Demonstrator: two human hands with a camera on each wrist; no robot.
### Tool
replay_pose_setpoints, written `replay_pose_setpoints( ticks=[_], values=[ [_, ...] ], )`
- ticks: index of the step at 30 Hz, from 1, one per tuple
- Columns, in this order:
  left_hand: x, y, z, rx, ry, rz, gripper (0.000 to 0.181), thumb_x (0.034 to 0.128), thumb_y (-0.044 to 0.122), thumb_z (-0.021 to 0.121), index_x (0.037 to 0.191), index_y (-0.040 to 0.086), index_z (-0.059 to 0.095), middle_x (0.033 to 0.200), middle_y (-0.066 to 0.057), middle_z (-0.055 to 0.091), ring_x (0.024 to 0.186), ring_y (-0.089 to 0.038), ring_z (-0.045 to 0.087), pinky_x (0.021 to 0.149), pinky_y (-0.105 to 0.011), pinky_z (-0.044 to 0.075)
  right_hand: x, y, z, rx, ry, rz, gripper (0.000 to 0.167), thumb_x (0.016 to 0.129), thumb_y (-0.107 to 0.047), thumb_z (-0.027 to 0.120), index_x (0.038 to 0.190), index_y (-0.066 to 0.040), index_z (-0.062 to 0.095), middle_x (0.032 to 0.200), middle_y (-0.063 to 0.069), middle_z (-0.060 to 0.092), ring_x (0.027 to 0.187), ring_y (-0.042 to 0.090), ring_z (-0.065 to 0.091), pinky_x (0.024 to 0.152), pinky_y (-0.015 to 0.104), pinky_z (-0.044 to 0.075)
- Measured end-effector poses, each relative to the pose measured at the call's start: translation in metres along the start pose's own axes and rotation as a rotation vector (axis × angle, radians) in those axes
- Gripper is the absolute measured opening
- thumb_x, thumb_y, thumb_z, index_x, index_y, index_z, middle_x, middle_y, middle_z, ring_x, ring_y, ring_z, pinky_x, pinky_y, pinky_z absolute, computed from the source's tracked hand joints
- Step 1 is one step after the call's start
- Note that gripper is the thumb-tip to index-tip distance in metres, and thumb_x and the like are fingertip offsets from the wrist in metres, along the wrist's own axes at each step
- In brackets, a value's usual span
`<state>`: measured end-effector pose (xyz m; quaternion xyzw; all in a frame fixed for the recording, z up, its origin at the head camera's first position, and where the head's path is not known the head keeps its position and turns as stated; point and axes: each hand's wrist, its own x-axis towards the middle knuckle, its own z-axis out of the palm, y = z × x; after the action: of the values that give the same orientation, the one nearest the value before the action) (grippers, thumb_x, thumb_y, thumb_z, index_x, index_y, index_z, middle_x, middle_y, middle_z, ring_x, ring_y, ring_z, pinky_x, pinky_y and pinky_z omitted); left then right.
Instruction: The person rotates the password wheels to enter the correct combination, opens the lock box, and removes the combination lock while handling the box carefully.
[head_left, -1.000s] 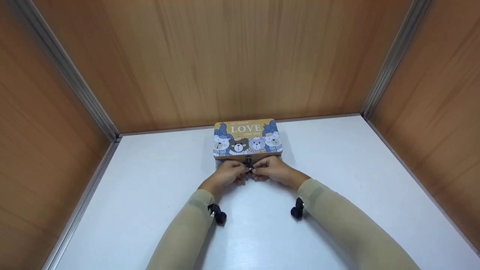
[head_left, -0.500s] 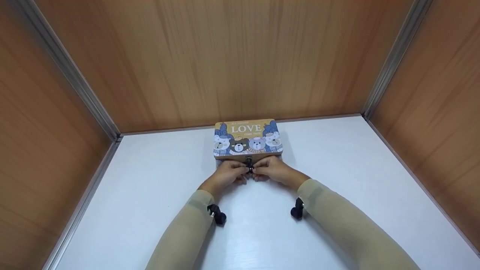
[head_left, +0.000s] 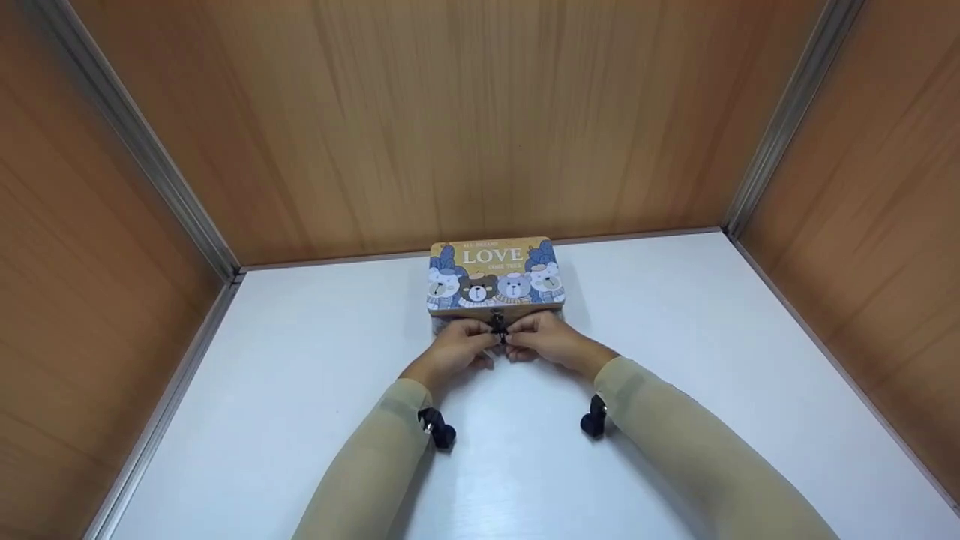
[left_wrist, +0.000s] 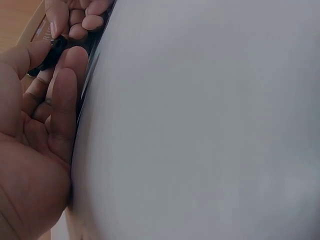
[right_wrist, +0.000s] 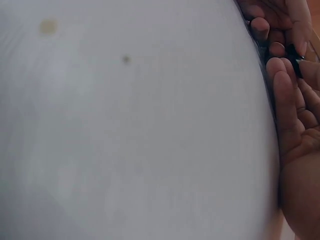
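Note:
A tin box [head_left: 495,274] with a mustard, bear-printed lid reading LOVE stands near the back wall, lid down. On the middle of its front hangs a small black lock [head_left: 498,322], partly covered by fingers. My left hand [head_left: 453,349] pinches the lock from the left between thumb and fingers. From the other side, my right hand [head_left: 553,342] pinches it too. Both wrist views show the dark lock [left_wrist: 53,52] between the two hands' fingertips, its details too small to read. The lower front of the box is mostly hidden behind the hands.
The box rests on a white tabletop [head_left: 330,322]. A wood-grain back panel [head_left: 480,120] rises just behind it. Side panels with metal corner strips [head_left: 142,142] enclose the left and right.
Both hands stay at the box front, with only slight finger motion. The lock has turned a little between the fingertips, and its shiny part shows less now.

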<state>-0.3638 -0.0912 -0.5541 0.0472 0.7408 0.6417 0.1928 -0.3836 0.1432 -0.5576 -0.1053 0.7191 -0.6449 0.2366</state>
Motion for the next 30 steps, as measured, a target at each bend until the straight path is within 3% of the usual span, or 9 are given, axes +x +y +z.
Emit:
replay_pose_setpoints(
  ticks=[10,17,30],
  values=[
    [-0.001,0.000,-0.002,0.020,-0.027,-0.003,0.017,0.1114,0.013,0.071,0.120,0.000,0.076,0.109,-0.009,0.079,0.081,-0.015,0.073,0.076,-0.025,0.064,0.000,-0.001,0.003,-0.002,0.015,-0.005,0.020,0.109,-0.003,0.071,0.124,0.009,0.077,0.094,0.005,0.082,0.083,0.013,0.081,0.082,0.027,0.070],
    [-0.001,0.000,-0.004,0.045,-0.044,-0.021,0.017,0.1121,0.011,0.070,0.124,0.000,0.076,0.112,-0.010,0.078,0.086,-0.016,0.075,0.081,-0.027,0.066,0.001,-0.002,0.008,-0.034,0.058,0.007,0.023,0.106,-0.008,0.077,0.124,0.006,0.079,0.097,0.007,0.083,0.082,0.013,0.080,0.081,0.026,0.070],
    [-0.003,-0.001,-0.005,0.055,-0.060,0.031,0.019,0.1115,0.011,0.070,0.123,-0.004,0.075,0.109,-0.009,0.076,0.083,-0.015,0.074,0.079,-0.027,0.066,0.002,-0.002,0.010,-0.063,0.054,0.007,0.019,0.109,-0.011,0.072,0.116,0.005,0.080,0.090,0.004,0.080,0.078,0.012,0.078,0.075,0.023,0.068]
  ],
)
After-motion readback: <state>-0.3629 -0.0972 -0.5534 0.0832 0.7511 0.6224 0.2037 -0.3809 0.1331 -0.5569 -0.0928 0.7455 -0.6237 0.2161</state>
